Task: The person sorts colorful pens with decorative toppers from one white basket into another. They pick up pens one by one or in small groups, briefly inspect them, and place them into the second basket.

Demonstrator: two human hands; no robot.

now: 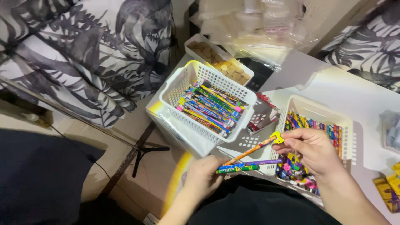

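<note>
Pencils [237,167], brightly patterned, lie bunched in the left hand [203,177], its grip clamped on them above the lap. The right hand [310,150] pinches an orange pencil [250,152] by its yellow-topped end, just above a white basket [323,112] of pencils on the white counter [358,93]. Behind stands another white basket [177,89], also full.

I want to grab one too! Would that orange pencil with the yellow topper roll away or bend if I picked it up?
Probably not bend: the orange pencil looks straight and stiff between the right hand and the left hand. It seems light, since fingertips alone hold it. Its round shaft might roll on the white table, though the yellow topper could stop it.
</note>
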